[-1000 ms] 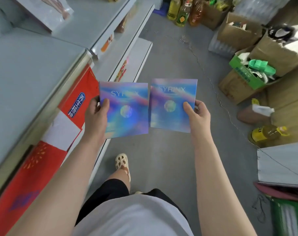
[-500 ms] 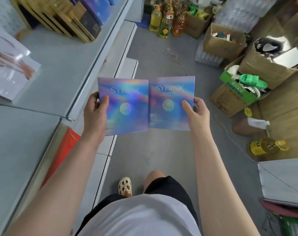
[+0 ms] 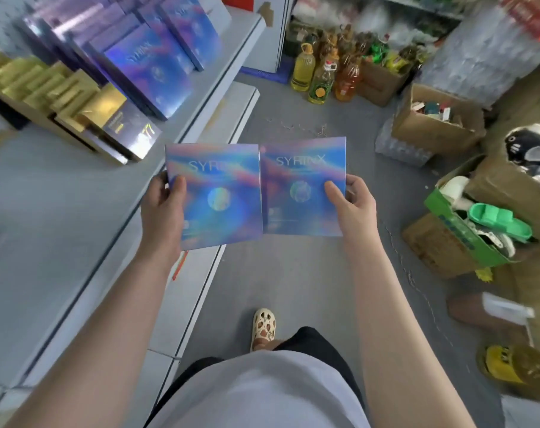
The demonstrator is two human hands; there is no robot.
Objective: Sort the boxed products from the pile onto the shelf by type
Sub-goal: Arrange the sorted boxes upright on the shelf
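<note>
Holographic boxes [image 3: 302,186] side by side, one gripped in each hand [image 3: 162,211]

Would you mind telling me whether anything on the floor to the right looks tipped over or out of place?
Yes: a yellow-capped oil bottle lies on its side on the floor at lower right, while the other oil bottles stand upright by the far boxes.

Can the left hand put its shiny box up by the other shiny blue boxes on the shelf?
Probably yes. The left hand grips its holographic box beside the shelf, and nothing blocks the way to the blue boxes.
</note>
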